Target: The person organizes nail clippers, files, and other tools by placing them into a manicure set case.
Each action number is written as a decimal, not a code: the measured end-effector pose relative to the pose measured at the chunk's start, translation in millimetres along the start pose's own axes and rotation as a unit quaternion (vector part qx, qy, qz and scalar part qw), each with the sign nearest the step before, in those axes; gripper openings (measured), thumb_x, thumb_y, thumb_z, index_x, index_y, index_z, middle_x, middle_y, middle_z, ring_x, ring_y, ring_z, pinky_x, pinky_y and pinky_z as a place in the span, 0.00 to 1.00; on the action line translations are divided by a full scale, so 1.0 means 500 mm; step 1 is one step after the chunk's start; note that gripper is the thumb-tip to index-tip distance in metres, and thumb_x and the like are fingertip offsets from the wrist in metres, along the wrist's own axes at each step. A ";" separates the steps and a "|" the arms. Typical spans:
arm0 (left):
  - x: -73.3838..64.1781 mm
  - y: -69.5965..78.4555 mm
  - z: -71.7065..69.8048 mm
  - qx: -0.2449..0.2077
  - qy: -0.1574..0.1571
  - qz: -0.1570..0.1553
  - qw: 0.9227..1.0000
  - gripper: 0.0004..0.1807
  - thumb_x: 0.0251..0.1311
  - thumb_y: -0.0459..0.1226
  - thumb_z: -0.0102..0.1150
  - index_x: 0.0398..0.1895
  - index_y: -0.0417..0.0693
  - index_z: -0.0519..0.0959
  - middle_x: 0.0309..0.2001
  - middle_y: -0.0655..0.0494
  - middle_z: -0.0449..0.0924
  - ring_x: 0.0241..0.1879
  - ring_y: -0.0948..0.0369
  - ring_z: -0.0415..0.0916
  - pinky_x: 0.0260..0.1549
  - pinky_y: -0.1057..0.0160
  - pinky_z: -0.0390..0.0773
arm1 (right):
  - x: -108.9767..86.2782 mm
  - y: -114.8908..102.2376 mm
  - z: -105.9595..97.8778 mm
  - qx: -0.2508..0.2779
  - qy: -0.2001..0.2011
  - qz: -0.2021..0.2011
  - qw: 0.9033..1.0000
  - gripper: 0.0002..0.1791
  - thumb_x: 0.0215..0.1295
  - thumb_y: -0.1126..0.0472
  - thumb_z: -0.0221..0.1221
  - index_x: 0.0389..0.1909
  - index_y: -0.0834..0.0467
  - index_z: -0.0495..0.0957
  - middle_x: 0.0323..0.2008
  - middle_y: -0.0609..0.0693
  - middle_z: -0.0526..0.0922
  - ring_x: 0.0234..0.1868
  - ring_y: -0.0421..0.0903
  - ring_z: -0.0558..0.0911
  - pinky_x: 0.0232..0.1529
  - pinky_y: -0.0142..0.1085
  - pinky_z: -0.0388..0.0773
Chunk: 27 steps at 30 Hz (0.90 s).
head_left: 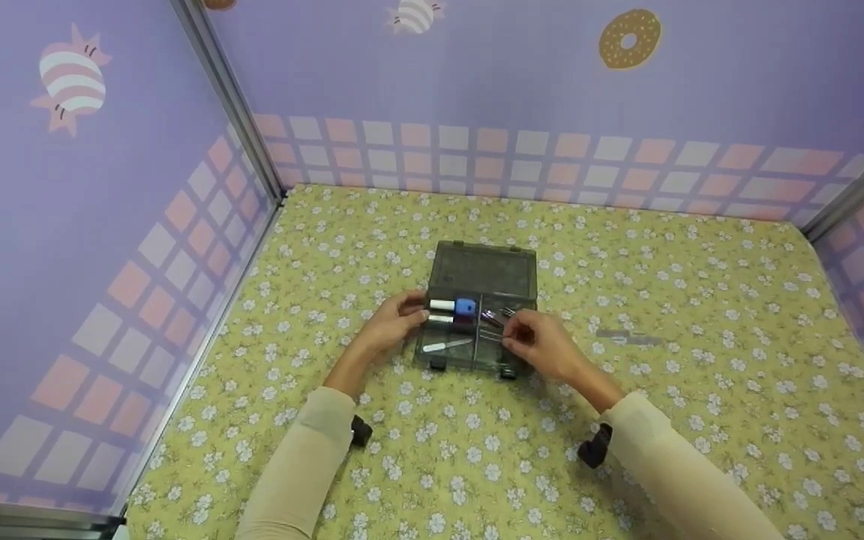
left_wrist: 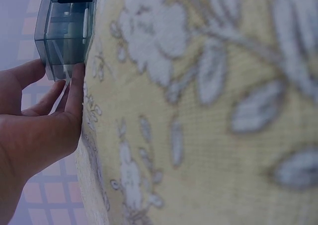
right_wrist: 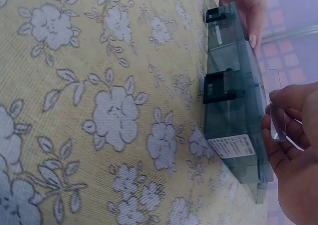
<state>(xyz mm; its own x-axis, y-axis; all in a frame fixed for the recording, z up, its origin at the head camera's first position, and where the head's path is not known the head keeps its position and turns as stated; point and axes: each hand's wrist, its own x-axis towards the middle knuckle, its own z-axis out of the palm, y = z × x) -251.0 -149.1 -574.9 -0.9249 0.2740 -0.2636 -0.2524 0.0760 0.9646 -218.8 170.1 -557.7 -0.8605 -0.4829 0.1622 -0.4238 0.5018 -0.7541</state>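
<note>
A dark see-through plastic case (head_left: 483, 268) lies with its lid raised, its tray split by a divider. My left hand (head_left: 391, 324) holds the case's left side, thumb at the rim and fingers against the wall, as the left wrist view shows at the corner. My right hand (head_left: 544, 345) is over the right compartment. Between thumb and fingers it pinches a clear glass slide (right_wrist: 276, 106), upright beside the case in the right wrist view. In the left compartment lie a white tube with a blue cap (head_left: 465, 307), another white tube (head_left: 441, 319) and a slim white stick (head_left: 447, 346).
Small shiny metal pieces (head_left: 492, 319) sit in the right compartment, partly behind the right hand. To the right, clear flat strips (head_left: 631, 339) lie on the flowered cloth (head_left: 432, 450). Printed walls (head_left: 477, 75) enclose the table at the back and sides.
</note>
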 end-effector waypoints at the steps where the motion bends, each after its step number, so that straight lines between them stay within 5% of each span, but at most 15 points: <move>1: 0.000 0.000 0.000 0.000 -0.001 -0.001 1.000 0.28 0.79 0.32 0.56 0.79 0.41 0.65 0.72 0.42 0.70 0.71 0.49 0.70 0.65 0.48 0.75 | -0.001 0.001 0.002 -0.001 0.000 0.002 1.000 0.02 0.73 0.66 0.67 0.42 0.60 0.84 0.37 0.48 0.84 0.35 0.43 0.81 0.36 0.37 0.80; 8: 0.002 0.004 0.000 0.041 -0.002 0.018 0.999 0.28 0.80 0.32 0.56 0.79 0.39 0.65 0.71 0.41 0.72 0.70 0.49 0.71 0.64 0.50 0.76 | -0.002 0.006 0.008 -0.005 0.013 0.002 1.000 0.02 0.72 0.64 0.68 0.40 0.58 0.85 0.36 0.46 0.84 0.33 0.43 0.80 0.35 0.37 0.78; 13: 0.001 0.005 0.003 0.001 -0.006 0.007 1.000 0.28 0.80 0.31 0.56 0.79 0.39 0.65 0.71 0.41 0.72 0.69 0.49 0.72 0.63 0.50 0.76 | -0.002 0.007 0.012 -0.003 0.014 0.003 1.000 0.02 0.72 0.65 0.68 0.40 0.57 0.84 0.35 0.46 0.83 0.33 0.43 0.79 0.35 0.37 0.78; 27: 0.001 0.001 0.004 -0.011 0.002 -0.001 1.000 0.28 0.79 0.31 0.56 0.79 0.40 0.65 0.71 0.42 0.72 0.69 0.50 0.72 0.63 0.51 0.78 | -0.003 0.008 0.014 -0.003 0.010 0.005 1.000 0.03 0.72 0.66 0.68 0.40 0.55 0.84 0.36 0.46 0.83 0.34 0.43 0.80 0.35 0.37 0.79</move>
<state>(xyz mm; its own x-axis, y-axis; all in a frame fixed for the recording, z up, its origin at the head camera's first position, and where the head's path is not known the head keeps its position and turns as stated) -251.2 -147.2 -574.7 -0.9256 0.2704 -0.2648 -0.2599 0.0543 0.9641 -217.0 167.6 -565.5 -0.8708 -0.4623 0.1673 -0.4158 0.5108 -0.7525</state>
